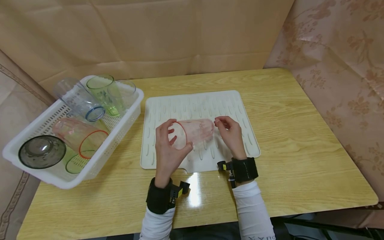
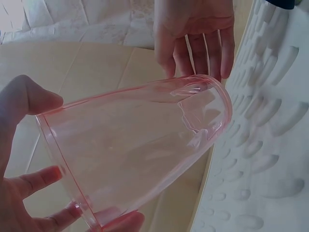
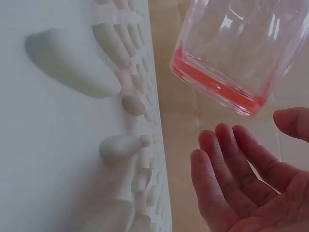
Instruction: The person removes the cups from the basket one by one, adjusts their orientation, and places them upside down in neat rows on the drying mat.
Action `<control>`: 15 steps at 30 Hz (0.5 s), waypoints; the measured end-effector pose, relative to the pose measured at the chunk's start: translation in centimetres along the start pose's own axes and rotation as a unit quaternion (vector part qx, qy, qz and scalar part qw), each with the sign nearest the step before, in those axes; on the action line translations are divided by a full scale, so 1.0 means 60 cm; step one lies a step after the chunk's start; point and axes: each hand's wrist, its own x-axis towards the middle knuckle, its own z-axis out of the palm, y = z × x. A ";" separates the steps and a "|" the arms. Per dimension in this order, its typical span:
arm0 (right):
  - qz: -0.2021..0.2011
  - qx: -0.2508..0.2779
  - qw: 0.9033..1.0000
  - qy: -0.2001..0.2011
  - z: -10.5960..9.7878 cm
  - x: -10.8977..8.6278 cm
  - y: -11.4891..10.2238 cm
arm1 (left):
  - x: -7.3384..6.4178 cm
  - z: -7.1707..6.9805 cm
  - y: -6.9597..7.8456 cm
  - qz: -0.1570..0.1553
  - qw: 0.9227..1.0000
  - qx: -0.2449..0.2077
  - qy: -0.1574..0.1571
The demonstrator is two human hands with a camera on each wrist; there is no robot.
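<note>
White sleeves: one on each forearm, below black wristbands.
Left hand: gripping, thumb and fingers set round the rim of the pink tumbler.
Right hand: fingers loosely extended, holding nothing; just beside the tumbler's base, a gap showing in the right-wrist view.
Pink tumbler: transparent, lying sideways in the left hand above the mat, rim leftward.
Mat: white, with raised ridges, flat on the wood-grained bench.
Basket: white, perforated, left of the mat; contains several glasses, including a red-rimmed tumbler and a green tumbler.
Beige cloth: hanging behind the bench.
</note>
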 end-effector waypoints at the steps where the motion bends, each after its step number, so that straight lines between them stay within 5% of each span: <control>1: 0.007 -0.004 1.000 -0.001 0.000 -0.001 -0.005 | 0.000 0.001 0.002 0.002 1.000 -0.002 -0.002; 10: 0.085 0.048 0.994 -0.047 -0.015 -0.015 -0.069 | -0.008 0.002 0.065 0.028 0.999 -0.026 -0.021; 15: 0.127 0.101 0.984 -0.077 -0.017 -0.016 -0.068 | -0.008 0.013 0.048 0.032 0.999 -0.023 -0.023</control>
